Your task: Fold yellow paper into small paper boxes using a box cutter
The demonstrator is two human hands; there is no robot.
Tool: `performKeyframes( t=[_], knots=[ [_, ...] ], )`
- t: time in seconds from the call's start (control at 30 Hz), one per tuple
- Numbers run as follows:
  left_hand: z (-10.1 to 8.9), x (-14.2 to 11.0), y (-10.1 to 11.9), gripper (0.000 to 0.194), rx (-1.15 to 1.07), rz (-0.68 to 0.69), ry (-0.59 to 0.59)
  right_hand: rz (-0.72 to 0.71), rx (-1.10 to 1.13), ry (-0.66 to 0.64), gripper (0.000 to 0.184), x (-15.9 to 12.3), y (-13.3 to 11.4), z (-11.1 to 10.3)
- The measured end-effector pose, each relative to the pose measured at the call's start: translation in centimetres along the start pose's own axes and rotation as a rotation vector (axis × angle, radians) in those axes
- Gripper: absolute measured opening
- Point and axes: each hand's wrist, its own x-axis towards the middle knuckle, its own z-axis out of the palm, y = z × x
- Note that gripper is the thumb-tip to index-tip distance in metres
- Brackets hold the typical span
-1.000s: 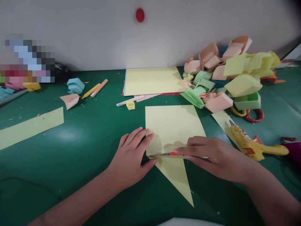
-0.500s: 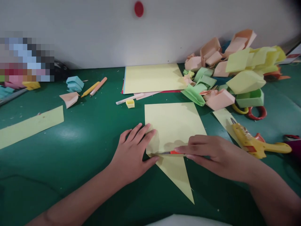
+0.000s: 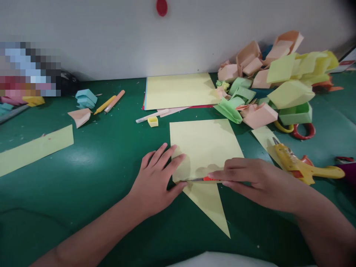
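A pale yellow sheet of paper lies before me, with a pointed triangular part reaching toward me below its near edge. My left hand lies flat with spread fingers on the sheet's left edge, its thumb at the near corner. In my right hand is a craft knife with an orange-red handle, much of it hidden by my fingers. Its thin grey blade lies nearly flat along the line between square and triangle, pointing at my left thumb.
Folded paper pieces are heaped at the back right, above scissors. A yellow glue gun rests beside my right forearm. Stacked paper sheets lie against the white wall. A green strip and pens are left.
The knife has shifted very slightly to the right along the paper's edge with my right hand. My left hand stays in place, and the whole view has moved a little.
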Motion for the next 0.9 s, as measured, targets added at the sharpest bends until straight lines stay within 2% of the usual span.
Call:
performKeyframes(
  t=[0.13, 0.2, 0.4, 0.7, 0.9],
  knots=[
    [-0.3, -0.3, -0.3, 0.024, -0.085, 0.039, 0.084, -0.013, 0.046, 0.017, 0.039, 0.1, 0.3, 0.2],
    [-0.4, -0.4, -0.6, 0.012, -0.139, 0.069, 0.102, -0.018, 0.068, 0.024, 0.038, 0.1, 0.4, 0.2],
    [-0.4, -0.2, -1.3, 0.005, -0.203, 0.095, 0.086, -0.018, 0.100, 0.014, 0.038, 0.1, 0.7, 0.2],
    [-0.5, -0.1, -1.6, 0.004, -0.202, 0.049, 0.030, 0.023, 0.123, -0.017, 0.040, 0.0, 0.8, 0.1],
    [-0.5, 0.1, -1.5, 0.004, -0.205, 0.040, 0.017, 0.019, 0.119, 0.008, 0.040, 0.0, 0.6, -0.2]
  ],
)
